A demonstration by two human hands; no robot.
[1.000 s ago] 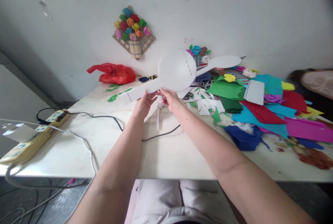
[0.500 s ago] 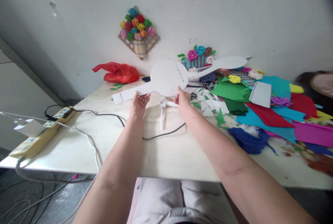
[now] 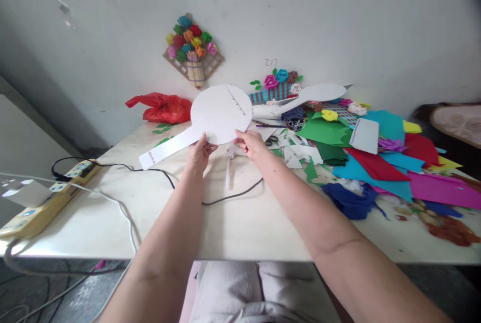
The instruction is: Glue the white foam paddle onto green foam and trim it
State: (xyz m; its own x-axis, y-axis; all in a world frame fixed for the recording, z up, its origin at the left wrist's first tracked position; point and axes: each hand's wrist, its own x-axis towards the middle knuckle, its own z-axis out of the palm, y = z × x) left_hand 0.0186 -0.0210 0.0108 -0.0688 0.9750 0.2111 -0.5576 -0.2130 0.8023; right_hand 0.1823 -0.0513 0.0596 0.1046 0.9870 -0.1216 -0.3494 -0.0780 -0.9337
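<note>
A white paddle-shaped card cutout, a round disc with a long strip handle pointing lower left, is held up over the table. My left hand pinches it where the disc meets the handle. My right hand grips the disc's lower right edge. A row of small marks runs across the upper right of the disc. Under my hands lies a white glue gun with its black cord.
Heaped coloured paper sheets cover the table's right side, with a second white paddle cutout and scissors. A red plastic bag sits at the back. A yellow power strip lies left. A paper flower basket hangs on the wall.
The cutout has shifted to the left and tilted, its handle now pointing lower left. My right hand moved in along the disc's lower edge; my left hand kept its grip.
</note>
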